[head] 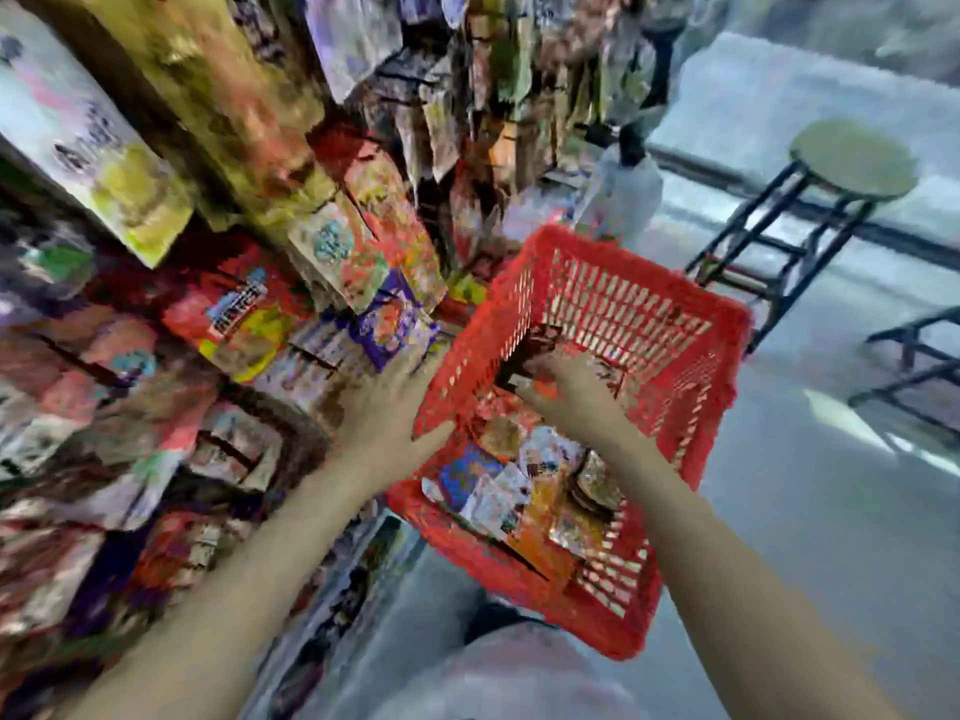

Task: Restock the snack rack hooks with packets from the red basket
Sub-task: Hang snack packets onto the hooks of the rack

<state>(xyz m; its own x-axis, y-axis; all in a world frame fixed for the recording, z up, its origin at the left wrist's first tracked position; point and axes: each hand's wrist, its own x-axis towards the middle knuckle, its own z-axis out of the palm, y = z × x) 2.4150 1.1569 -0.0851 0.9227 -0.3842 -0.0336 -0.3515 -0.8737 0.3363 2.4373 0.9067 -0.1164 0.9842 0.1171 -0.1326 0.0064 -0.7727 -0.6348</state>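
Packet labels (524, 491) blurred, unreadable; red basket (722, 356).

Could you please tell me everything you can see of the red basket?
The red basket looks like plastic, rectangular, with slotted lattice walls and a thick rim. It sits tilted beside the snack rack, holding mixed packets. The left hand touches its left wall; the right hand reaches inside among the packets.
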